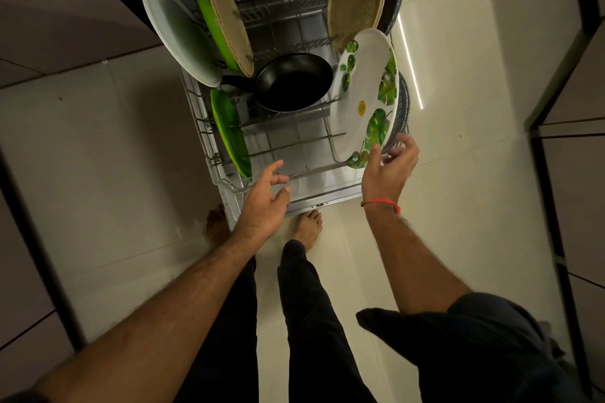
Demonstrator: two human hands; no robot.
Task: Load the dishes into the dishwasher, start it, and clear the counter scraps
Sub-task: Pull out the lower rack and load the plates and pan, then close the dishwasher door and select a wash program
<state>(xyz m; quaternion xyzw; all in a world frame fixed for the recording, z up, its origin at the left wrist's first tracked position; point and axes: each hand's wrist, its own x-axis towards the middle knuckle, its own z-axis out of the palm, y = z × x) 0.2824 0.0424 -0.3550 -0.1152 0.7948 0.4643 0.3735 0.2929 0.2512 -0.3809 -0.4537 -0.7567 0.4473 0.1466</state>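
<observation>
leaf plate (363, 98) stands at the rack's (226, 181) right edge, right hand (389, 170) loosely steadying it, left hand (266, 198) open, empty.

Right hand (389, 170) at leaf-print plate (363, 98)

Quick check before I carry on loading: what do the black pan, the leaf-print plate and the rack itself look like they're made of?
Black pan: looks like metal with a matte dark non-stick coating; dull, even sheen.
Leaf-print plate: glossy white with printed green leaves and a yellow sticker; ceramic or melamine, the picture can't settle which.
Rack: thin grey wire, probably coated steel; smooth, pale and uniform.
</observation>
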